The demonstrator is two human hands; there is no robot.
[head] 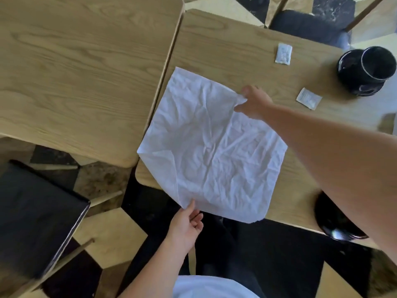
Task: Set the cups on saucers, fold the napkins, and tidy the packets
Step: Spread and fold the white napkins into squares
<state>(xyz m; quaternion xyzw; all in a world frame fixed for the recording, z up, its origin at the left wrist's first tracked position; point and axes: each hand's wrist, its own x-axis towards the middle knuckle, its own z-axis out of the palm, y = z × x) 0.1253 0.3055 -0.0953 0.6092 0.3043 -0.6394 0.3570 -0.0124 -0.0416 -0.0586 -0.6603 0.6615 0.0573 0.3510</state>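
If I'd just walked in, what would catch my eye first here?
A big crumpled white napkin lies spread over the near corner of the wooden table, pinched at opposite corners by the left hand and right hand. At far right a black cup sits on its saucer.

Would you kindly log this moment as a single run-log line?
step: napkin fold | left hand pinches napkin near corner | right hand grips far corner | cup on saucer

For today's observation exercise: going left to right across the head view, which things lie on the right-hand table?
White napkin → right hand gripping its far corner → far packet → near packet → black cup on its saucer.
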